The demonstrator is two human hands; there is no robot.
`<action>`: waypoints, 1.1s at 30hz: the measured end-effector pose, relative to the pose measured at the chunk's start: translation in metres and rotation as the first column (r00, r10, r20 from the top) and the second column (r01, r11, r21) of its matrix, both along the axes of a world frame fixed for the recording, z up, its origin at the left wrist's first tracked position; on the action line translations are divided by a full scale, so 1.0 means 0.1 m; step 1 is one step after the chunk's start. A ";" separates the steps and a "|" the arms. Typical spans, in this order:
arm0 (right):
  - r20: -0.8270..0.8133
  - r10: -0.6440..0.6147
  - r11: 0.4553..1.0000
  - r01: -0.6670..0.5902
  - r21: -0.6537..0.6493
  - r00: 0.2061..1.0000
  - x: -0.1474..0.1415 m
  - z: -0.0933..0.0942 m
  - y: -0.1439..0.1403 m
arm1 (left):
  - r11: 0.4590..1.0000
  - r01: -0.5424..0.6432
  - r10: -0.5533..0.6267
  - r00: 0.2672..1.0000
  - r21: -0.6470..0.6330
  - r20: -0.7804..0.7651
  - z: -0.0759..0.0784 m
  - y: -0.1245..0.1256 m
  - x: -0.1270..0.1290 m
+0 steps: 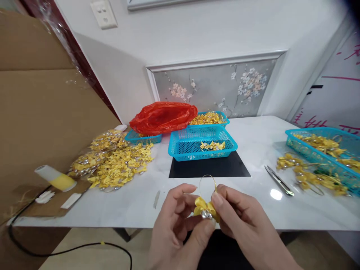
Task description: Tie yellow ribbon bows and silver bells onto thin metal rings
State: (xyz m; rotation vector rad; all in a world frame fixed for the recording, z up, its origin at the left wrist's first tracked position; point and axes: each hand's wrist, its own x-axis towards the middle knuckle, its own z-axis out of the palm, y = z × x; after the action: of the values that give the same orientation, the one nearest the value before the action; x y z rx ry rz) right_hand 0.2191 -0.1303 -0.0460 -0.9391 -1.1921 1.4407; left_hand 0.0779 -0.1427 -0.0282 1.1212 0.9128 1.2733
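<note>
My left hand [176,221] and my right hand [244,221] meet over the near edge of the white table [253,150], both pinching one small yellow ribbon bow [203,206] with a silver bell at its middle. A thin gold loop [207,182] rises from the bow between my fingertips. Beyond my hands lies a black mat [209,168], and on its far side stands a blue basket [182,144] holding a few finished bows.
A heap of yellow bows [112,161] covers the table's left. A red plastic bag [163,116] lies over more baskets behind. Small snips [278,180] lie at right beside another blue basket [348,144] of bows. A ribbon spool [54,177] and cardboard box [42,112] are at left.
</note>
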 end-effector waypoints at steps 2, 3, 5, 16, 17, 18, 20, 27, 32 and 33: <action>-0.050 0.014 0.999 -0.017 -0.048 0.999 -0.01 0.00 -0.01 | 1.000 -0.017 0.017 1.000 -0.014 -0.021 0.02 0.01 0.02; -0.076 0.012 0.996 -0.019 -0.082 0.997 -0.01 0.01 -0.01 | 0.999 -0.028 0.027 0.999 -0.017 -0.028 0.03 0.02 0.03; -0.089 -0.008 0.992 -0.004 -0.124 0.996 -0.01 0.03 -0.01 | 0.998 -0.062 0.062 0.997 -0.010 -0.040 0.04 0.01 0.03; -0.065 -0.003 0.999 0.006 0.050 0.998 0.00 0.03 -0.04 | 0.978 0.135 -0.094 0.967 -0.161 0.239 0.03 0.06 -0.09; -0.078 0.008 0.996 -0.001 0.089 0.997 0.02 0.02 -0.03 | 0.949 0.219 -0.137 0.934 -0.227 0.329 0.04 0.08 -0.11; -0.084 0.010 0.992 0.001 0.125 0.996 0.05 0.02 -0.01 | 0.911 0.300 -0.164 0.893 -0.283 0.420 0.05 0.09 -0.12; -0.066 0.020 0.986 -0.009 0.169 0.998 0.10 0.03 0.04 | 0.822 0.445 -0.183 0.797 -0.354 0.576 0.09 0.11 -0.15; -0.009 0.250 0.951 -0.244 0.190 0.968 0.12 0.16 0.21 | 0.653 0.631 -0.162 0.656 -0.418 0.737 0.15 0.13 -0.13; 0.213 0.083 0.956 -0.138 0.257 0.973 0.14 0.22 0.19 | 0.785 0.459 -0.213 0.831 -0.417 0.514 -0.01 0.17 -0.13; 0.249 0.046 0.952 -0.118 0.282 0.967 0.15 0.23 0.19 | 0.858 0.363 -0.199 0.887 -0.363 0.416 -0.04 0.17 -0.14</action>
State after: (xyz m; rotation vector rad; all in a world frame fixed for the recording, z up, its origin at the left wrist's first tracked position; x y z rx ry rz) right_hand 0.2338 -0.1112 -0.0235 -0.8785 -1.5946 1.1915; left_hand 0.0642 -0.1256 -0.0325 0.6076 0.6676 0.9257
